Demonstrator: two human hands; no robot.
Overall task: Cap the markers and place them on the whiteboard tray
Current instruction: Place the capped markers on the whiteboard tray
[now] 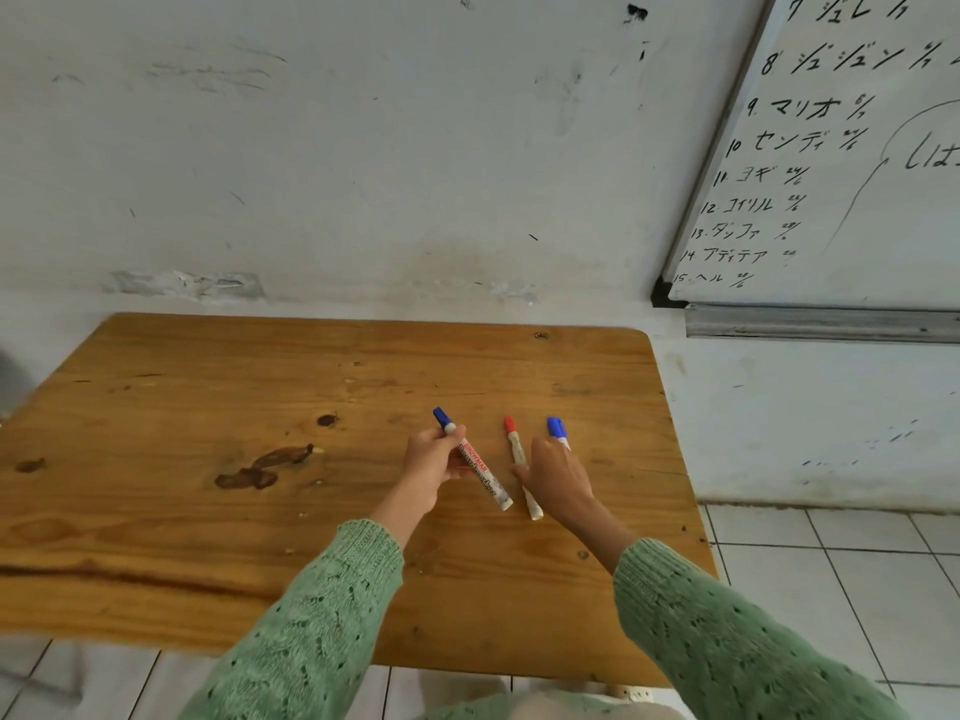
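Markers number three: two blue-capped [442, 418] [556, 427], one red-capped [509, 424].

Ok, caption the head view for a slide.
Left hand holds a blue marker; right hand reaches over two capped markers on the table.

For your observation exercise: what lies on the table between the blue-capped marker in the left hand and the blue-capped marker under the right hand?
In the head view, a red-capped marker lies between them on the wooden table, partly under the right hand.
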